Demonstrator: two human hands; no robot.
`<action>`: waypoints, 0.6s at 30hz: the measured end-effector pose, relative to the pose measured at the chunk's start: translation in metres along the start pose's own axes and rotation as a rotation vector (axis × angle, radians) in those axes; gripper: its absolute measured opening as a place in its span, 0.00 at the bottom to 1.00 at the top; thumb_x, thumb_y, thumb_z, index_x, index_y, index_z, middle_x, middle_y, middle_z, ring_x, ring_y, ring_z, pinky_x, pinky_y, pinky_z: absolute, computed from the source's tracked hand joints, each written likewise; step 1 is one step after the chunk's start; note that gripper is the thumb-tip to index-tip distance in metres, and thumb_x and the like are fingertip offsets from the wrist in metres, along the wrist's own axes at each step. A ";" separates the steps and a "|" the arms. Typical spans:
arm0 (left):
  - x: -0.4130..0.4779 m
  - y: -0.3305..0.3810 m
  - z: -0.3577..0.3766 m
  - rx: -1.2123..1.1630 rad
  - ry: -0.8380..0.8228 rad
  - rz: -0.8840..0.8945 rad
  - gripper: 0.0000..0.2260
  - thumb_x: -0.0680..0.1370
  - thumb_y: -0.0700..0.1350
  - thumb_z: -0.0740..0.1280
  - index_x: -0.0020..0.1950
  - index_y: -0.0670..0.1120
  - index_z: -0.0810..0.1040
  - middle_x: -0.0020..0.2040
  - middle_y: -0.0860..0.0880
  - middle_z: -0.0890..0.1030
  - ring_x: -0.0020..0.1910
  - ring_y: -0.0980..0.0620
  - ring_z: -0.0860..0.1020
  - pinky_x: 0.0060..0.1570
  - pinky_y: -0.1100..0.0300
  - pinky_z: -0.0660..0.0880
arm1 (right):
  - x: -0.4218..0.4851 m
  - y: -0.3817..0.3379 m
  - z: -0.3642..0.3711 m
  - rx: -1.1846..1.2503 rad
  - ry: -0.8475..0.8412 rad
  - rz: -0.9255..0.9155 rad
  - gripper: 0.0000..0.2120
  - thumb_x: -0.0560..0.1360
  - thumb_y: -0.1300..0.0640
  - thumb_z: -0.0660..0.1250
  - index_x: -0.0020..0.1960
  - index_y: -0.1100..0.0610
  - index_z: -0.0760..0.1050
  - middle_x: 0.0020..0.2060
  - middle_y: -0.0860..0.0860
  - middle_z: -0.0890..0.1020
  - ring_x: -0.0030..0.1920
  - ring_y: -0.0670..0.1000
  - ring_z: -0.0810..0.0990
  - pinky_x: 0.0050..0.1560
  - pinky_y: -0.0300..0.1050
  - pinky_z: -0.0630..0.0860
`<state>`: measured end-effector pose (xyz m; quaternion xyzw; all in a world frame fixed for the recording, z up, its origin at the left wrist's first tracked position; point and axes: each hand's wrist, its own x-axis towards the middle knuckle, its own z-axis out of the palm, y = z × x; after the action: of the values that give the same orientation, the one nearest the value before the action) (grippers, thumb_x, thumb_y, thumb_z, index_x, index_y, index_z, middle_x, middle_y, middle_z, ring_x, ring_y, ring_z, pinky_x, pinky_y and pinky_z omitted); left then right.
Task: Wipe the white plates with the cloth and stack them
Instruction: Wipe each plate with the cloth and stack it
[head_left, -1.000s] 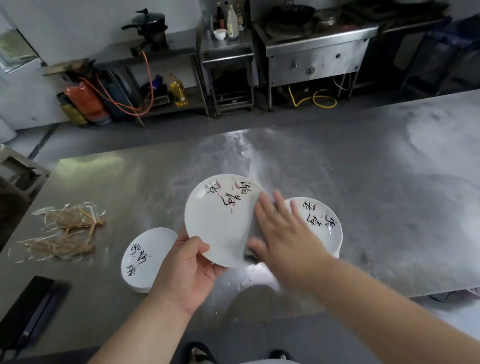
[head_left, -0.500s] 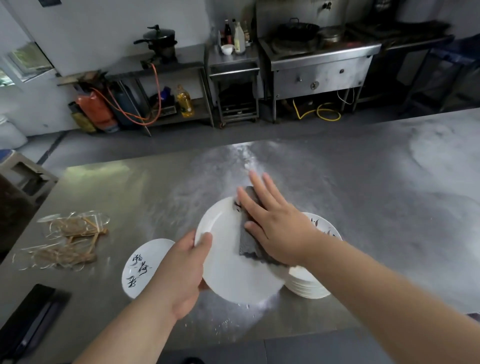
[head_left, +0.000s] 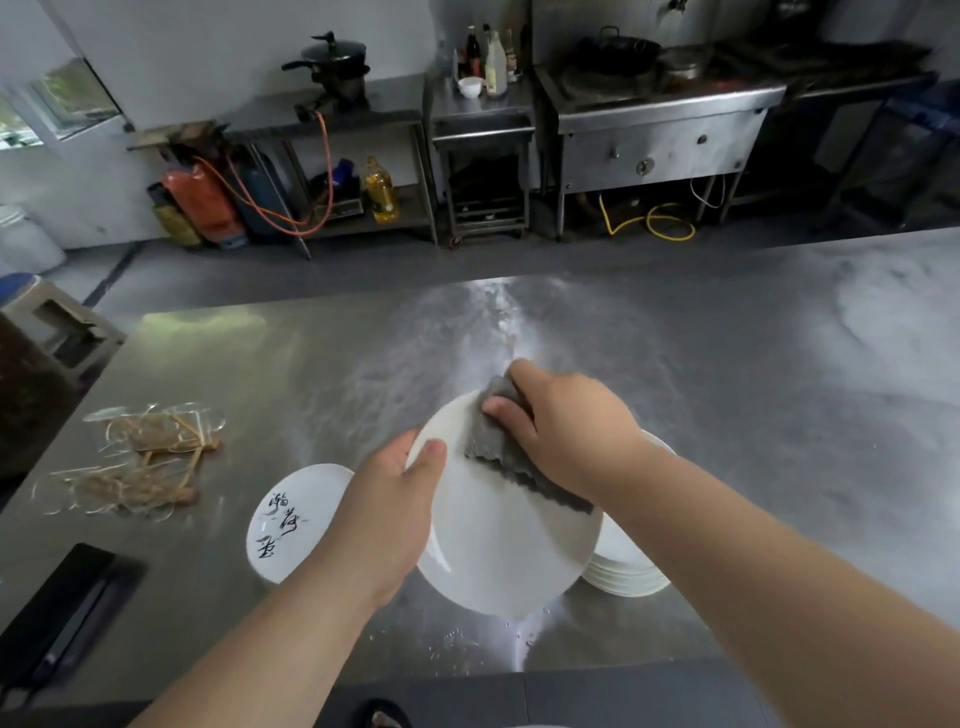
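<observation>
Here, a white plate (head_left: 498, 551) is held tilted above the bench (head_left: 727, 415), over the middle of its near edge. The left hand (head_left: 395, 509) grips the plate's left rim, thumb on the upper face and the other fingers hidden beneath. The right hand (head_left: 566, 431) presses a grey cloth (head_left: 498, 457) onto the far part of the plate, its fingers curled over the cloth's far end.

The held plate and the right forearm cover much of a stack of white plates (head_left: 628, 574) that sits just to the right, near the same edge. On the other side a lettered plate (head_left: 291, 519) lies flat, its right part hidden behind the left hand. Water drops (head_left: 457, 636) dot the bench under the held plate. Toward the left edge lie straw-coloured bundles (head_left: 150, 457) in clear wrap, and a black flat object (head_left: 57, 618) lies at the near left corner.

Beyond the bench's far edge, across the floor, a pressure cooker (head_left: 335, 65) stands with its lid on, and a dark wok (head_left: 618, 52) sits on the stove (head_left: 660, 135); what either holds cannot be seen. A small white bowl (head_left: 470, 85) stands beside some bottles (head_left: 493, 57). On a low shelf, an oil bottle (head_left: 381, 191) holds yellow liquid.
</observation>
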<state>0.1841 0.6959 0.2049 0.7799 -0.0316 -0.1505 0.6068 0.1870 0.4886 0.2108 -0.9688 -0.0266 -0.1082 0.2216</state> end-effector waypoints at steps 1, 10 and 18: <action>0.001 0.003 0.001 -0.049 0.030 0.014 0.12 0.79 0.59 0.61 0.56 0.64 0.84 0.50 0.52 0.89 0.51 0.49 0.87 0.54 0.42 0.82 | 0.008 -0.001 -0.004 0.024 0.040 -0.008 0.20 0.81 0.35 0.57 0.45 0.52 0.64 0.29 0.45 0.69 0.30 0.52 0.67 0.27 0.46 0.56; -0.002 -0.020 0.006 -0.198 0.197 -0.092 0.10 0.84 0.53 0.64 0.55 0.68 0.82 0.50 0.57 0.87 0.54 0.46 0.85 0.49 0.45 0.82 | -0.039 0.017 0.049 0.499 0.059 0.587 0.18 0.82 0.40 0.63 0.42 0.52 0.67 0.35 0.46 0.77 0.36 0.45 0.74 0.32 0.35 0.61; 0.021 0.015 -0.013 -0.144 -0.021 -0.179 0.14 0.79 0.59 0.70 0.54 0.52 0.88 0.54 0.45 0.89 0.55 0.41 0.87 0.63 0.36 0.79 | 0.013 0.009 -0.025 0.117 -0.028 0.057 0.17 0.82 0.39 0.62 0.42 0.49 0.65 0.32 0.46 0.74 0.33 0.43 0.72 0.32 0.47 0.62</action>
<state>0.2099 0.6997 0.2181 0.7323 0.0429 -0.2142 0.6449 0.1955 0.4699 0.2322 -0.9560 -0.0081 -0.0865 0.2802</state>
